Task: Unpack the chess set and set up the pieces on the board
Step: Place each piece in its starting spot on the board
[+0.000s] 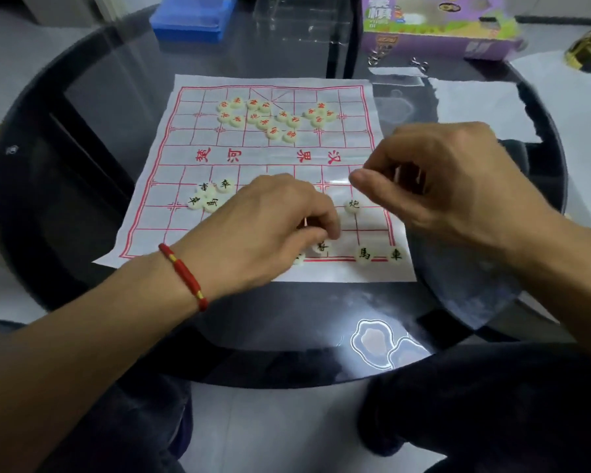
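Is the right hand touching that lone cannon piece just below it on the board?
Apart. The head view shows the right hand raised above the board, with bare board visible between its thumb and the cannon piece.

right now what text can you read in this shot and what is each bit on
"楚河" and "汉界", red, upside down: paper board, middle band.
"炮", black: piece below the right hand.
"馬", black: piece on the near edge.
"車", black: corner piece.
Red-marked pieces heaped at the far end: too small to read.
Black-marked cluster left of the left hand: blurred.
Purple box: lettering blurred.
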Tool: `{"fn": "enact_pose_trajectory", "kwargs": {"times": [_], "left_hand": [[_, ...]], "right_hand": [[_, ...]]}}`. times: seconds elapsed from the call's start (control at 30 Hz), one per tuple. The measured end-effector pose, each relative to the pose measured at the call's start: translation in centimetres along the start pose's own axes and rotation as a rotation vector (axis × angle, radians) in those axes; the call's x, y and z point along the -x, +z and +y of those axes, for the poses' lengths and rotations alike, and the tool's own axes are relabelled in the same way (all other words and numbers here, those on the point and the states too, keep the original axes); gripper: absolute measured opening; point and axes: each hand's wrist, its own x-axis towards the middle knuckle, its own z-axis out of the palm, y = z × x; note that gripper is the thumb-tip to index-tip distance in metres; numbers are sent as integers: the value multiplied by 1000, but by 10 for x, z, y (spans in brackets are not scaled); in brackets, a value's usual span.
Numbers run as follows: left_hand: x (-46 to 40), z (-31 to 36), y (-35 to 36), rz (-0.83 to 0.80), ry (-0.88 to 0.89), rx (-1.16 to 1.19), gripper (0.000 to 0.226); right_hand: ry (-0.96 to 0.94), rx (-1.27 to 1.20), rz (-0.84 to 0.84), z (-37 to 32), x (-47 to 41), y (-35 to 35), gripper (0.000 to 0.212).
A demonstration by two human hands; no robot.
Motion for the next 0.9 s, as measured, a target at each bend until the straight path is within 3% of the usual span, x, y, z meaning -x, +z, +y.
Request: {"fn": "enact_pose_trajectory", "kwargs": {"times": [0.33,0.57,0.77,0.9], "left_hand": [[-13,4,11,-29,51,-136,12],[-7,-6,4,64,66,-126,18],[1,-5,8,-61,51,-93,44],[-1,-5,11,-83,46,-62,43]], "right_hand": [[13,-2,-52,13,8,-5,35],[-7,2,-54,14,6,-2,30],[-6,-2,-42,13,6,0,30],[-10,3,-44,13,6,0,30]]}}
